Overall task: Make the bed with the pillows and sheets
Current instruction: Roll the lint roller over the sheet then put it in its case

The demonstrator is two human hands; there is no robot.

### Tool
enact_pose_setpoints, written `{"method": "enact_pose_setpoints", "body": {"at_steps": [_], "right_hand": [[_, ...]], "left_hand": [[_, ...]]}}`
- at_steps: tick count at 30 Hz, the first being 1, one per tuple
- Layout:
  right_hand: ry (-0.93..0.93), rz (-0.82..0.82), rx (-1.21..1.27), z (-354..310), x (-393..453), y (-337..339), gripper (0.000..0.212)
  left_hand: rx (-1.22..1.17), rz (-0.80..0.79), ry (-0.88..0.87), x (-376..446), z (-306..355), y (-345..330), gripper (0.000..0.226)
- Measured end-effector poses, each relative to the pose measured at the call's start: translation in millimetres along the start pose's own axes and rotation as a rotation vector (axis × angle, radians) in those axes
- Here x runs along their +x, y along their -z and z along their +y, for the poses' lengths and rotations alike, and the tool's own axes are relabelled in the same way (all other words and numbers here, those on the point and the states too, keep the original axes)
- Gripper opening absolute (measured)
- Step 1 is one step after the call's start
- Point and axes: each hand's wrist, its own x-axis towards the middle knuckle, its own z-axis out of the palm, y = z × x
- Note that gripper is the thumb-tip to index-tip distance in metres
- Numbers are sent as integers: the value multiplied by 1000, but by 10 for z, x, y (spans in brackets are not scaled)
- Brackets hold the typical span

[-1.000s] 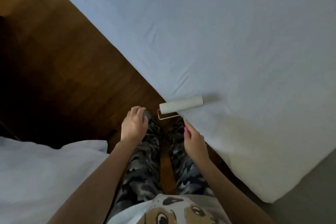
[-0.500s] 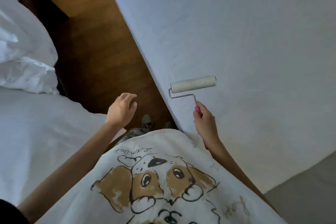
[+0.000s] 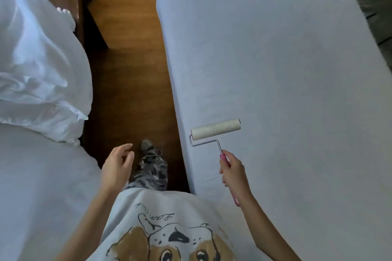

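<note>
The step in hand looks like cleaning the bare bed before dressing it. The right hand [image 3: 233, 172] is curled round the pink handle of a lint roller with a pale paper drum and wire frame [image 3: 216, 132], whose drum lies at the near left edge of the pale blue fitted sheet on the mattress [image 3: 286, 74]. The left hand [image 3: 116, 166] hangs relaxed over the wooden floor [image 3: 131, 82], holding nothing. Next, rolling probably calls for long strokes toward the far edge. The rumpled white pillows and bedding [image 3: 40, 70] wait on the neighbouring bed at the left. Nothing blocks the sheet.
</note>
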Motion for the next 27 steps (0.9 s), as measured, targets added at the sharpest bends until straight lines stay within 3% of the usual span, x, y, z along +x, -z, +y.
{"method": "enact_pose_setpoints", "body": {"at_steps": [13,21,27], "right_hand": [[146,8,-90,-2145,1233,-689,30],[225,-92,-143,-3167,2330,-1083,33],[343,-199,-218,-4493,3679,-1494,28]], "left_hand": [[84,-113,-222,2157,825,921,31],[-119,68,-8,3304,979,1341,29],[-193,175,117,4487,1247,1649,28]]}}
